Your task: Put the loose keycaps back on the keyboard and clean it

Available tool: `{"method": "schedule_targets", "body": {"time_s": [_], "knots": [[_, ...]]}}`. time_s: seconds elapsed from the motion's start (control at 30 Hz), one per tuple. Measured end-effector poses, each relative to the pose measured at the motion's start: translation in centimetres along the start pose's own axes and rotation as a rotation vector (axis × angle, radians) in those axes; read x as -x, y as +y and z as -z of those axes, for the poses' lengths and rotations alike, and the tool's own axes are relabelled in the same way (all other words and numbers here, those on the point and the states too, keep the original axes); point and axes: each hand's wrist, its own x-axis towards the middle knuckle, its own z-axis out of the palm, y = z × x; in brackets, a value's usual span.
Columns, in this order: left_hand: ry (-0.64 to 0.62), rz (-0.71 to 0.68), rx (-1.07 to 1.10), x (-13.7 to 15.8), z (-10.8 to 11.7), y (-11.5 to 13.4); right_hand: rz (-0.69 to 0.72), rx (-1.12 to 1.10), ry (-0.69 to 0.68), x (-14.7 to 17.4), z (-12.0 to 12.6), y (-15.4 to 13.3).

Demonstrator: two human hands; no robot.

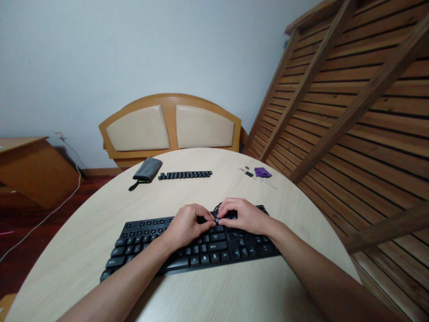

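A black keyboard lies slightly turned on the round table, below both hands. Along its upper left rows, the top positions show bare key switches without caps. My left hand has thumb and index finger pinched at a keycap on the top row, right of the middle. From the other side my right hand closes thumb and fingers on the same keycap. The fingertips of both hands nearly meet there and partly hide it. Beyond the keyboard, loose black keycaps stand in two neat rows.
A dark grey pouch with a strap lies at the far left of the table. At the far right are a purple cloth and thin metal tools. A padded headboard and slatted wooden panel stand behind.
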Motion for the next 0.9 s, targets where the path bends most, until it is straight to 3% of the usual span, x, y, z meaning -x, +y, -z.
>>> {"method": "schedule_targets", "body": {"time_s": [0.9], "knots": [[0.002,0.013,-0.087,0.10,-0.05,0.22,0.011,0.053,-0.034,0.22,0.22,0.02]]}}
